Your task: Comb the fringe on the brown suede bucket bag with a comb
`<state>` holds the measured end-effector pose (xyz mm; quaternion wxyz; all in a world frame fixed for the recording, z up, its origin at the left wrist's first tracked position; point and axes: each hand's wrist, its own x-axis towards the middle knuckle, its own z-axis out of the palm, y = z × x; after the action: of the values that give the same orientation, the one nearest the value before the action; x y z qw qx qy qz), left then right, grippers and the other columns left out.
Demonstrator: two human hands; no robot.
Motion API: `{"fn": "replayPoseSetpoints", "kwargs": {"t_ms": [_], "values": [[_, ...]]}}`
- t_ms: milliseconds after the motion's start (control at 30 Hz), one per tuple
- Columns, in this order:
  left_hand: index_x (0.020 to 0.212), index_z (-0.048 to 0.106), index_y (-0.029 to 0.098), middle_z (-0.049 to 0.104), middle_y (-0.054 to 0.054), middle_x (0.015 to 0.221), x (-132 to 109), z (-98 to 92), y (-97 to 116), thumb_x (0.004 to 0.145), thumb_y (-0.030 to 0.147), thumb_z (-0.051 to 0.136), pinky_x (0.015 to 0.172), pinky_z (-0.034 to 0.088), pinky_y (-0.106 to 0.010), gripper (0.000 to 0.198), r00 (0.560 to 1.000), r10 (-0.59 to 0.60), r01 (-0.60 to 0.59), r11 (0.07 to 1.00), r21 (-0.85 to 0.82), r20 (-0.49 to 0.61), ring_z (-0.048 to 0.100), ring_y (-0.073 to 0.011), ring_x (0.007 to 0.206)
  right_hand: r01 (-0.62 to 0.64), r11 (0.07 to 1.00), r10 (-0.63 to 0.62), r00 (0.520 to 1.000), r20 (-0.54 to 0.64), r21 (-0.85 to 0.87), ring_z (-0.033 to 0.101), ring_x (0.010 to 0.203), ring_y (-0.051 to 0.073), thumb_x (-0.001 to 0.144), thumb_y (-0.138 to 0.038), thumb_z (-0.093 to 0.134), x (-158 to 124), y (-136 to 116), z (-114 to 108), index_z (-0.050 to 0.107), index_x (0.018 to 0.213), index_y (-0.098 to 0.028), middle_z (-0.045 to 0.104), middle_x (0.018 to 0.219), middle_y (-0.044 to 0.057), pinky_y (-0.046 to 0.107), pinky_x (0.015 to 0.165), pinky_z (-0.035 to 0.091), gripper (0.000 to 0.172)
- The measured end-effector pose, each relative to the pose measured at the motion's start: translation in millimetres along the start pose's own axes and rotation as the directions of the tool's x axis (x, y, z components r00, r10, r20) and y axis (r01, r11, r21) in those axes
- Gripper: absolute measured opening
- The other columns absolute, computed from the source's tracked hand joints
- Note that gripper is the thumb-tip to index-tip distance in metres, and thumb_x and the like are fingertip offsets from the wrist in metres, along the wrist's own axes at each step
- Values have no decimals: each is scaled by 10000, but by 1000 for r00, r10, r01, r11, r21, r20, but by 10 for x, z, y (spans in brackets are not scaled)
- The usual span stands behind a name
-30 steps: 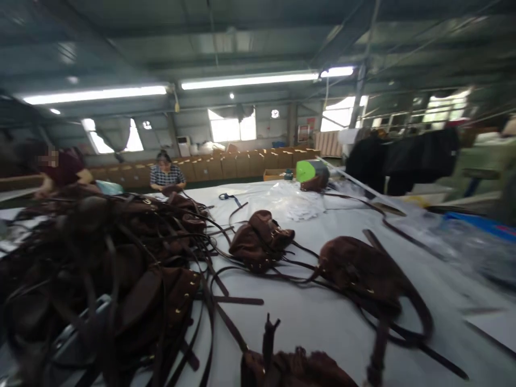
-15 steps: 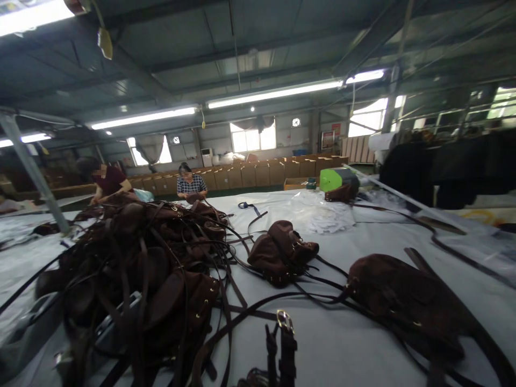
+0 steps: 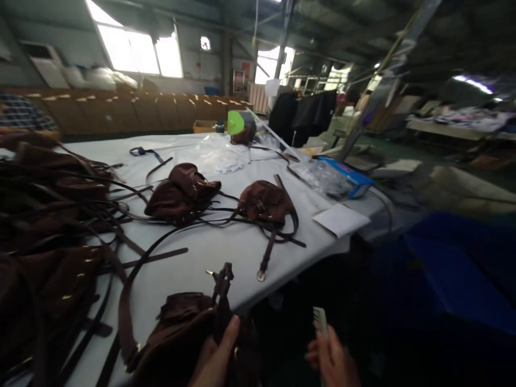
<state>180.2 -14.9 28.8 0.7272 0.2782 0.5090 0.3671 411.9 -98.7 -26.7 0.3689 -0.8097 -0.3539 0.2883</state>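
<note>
My left hand (image 3: 220, 352) is closed on a dark brown drawstring bag (image 3: 177, 333) at the table's near edge, the thumb pressed against it near its upright cord end. Part of this bag runs out of the bottom of the picture. My right hand (image 3: 334, 360), off the edge and apart from the bag, grips a small flat pale piece with dark marks (image 3: 320, 321); its kind is unclear. Further up the table lie two similar brown bags, one in the middle (image 3: 179, 199) and one to its right (image 3: 262, 201), with straps trailing.
A heap of brown bags (image 3: 48, 215) fills the left of the white-covered table (image 3: 226, 252). Clear plastic (image 3: 226, 153), a green-faced object (image 3: 237, 122), a blue box (image 3: 346, 174) and a white sheet (image 3: 341, 219) lie farther off. Blue material (image 3: 463, 258) is at the right.
My view has swung to the right and down. Both hands have come into view, the left with a brown bag and the right with the pale piece.
</note>
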Motion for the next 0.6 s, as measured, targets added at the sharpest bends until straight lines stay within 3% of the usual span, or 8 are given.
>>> {"fn": "replayPoseSetpoints", "kwargs": {"t_ms": [67, 100, 200, 233, 267, 333, 400, 600], "values": [[1114, 667, 158, 664, -112, 1195, 2, 42, -112, 709, 522, 749, 1125, 312, -414, 551, 996, 60, -55, 995, 86, -60, 436, -342, 1308, 186, 976, -180, 982, 59, -117, 691, 623, 226, 943, -505, 265, -119, -171, 37, 367, 1362, -106, 695, 716, 62, 333, 613, 564, 587], [1114, 667, 153, 658, -115, 1209, -4, 51, -158, 721, 526, 732, 1139, 281, -421, 545, 994, 80, -72, 991, 117, -71, 405, -344, 1332, 317, 937, -299, 945, 132, -147, 704, 687, 215, 972, -418, 242, -192, -284, 101, 304, 1422, -130, 719, 814, 81, 312, 648, 563, 538], [1114, 664, 149, 658, -120, 1211, -21, 17, -261, 738, 521, 709, 1150, 250, -438, 531, 990, 101, -84, 983, 161, -103, 346, -353, 1366, 707, 686, -621, 692, 369, -171, 709, 798, 213, 968, -244, 280, -369, -532, 394, 192, 1489, -163, 700, 1070, 133, 269, 655, 554, 535], [1113, 663, 150, 660, -121, 1207, -24, -12, -286, 733, 511, 716, 1152, 244, -442, 526, 987, 105, -84, 982, 171, -120, 336, -355, 1371, 782, 583, -665, 614, 426, -218, 707, 747, 224, 939, -218, 340, -389, -548, 499, 184, 1491, -139, 707, 1027, 140, 269, 607, 548, 580], [1113, 662, 154, 658, -120, 1210, -27, -46, -309, 726, 498, 726, 1157, 235, -445, 522, 984, 113, -87, 979, 183, -138, 324, -355, 1377, 812, 495, -668, 583, 463, -308, 695, 658, 228, 896, -185, 406, -382, -529, 594, 197, 1487, -120, 720, 915, 124, 271, 545, 529, 630], [1112, 661, 164, 644, -115, 1234, -38, -113, -347, 714, 477, 739, 1169, 213, -455, 512, 978, 132, -95, 972, 216, -162, 294, -348, 1393, 760, 371, -617, 632, 469, -534, 644, 514, 217, 790, -90, 498, -302, -415, 732, 273, 1463, -117, 686, 700, 58, 267, 465, 477, 710], [1115, 654, 173, 628, -105, 1262, -56, -151, -373, 715, 469, 735, 1171, 220, -461, 504, 977, 135, -92, 965, 246, -166, 296, -340, 1394, 658, 311, -550, 713, 434, -686, 629, 499, 200, 721, -1, 511, -176, -273, 786, 322, 1448, -152, 658, 655, 23, 255, 478, 466, 766], [975, 676, 146, 715, -128, 1065, -101, -72, -372, 706, 516, 697, 1126, 330, -419, 458, 985, 86, -21, 920, 391, -149, 455, -344, 1296, 500, 360, -389, 848, 360, -788, 666, 609, 183, 753, 80, 438, -2, -164, 772, 275, 1477, -227, 669, 712, 13, 244, 593, 513, 803]]}}
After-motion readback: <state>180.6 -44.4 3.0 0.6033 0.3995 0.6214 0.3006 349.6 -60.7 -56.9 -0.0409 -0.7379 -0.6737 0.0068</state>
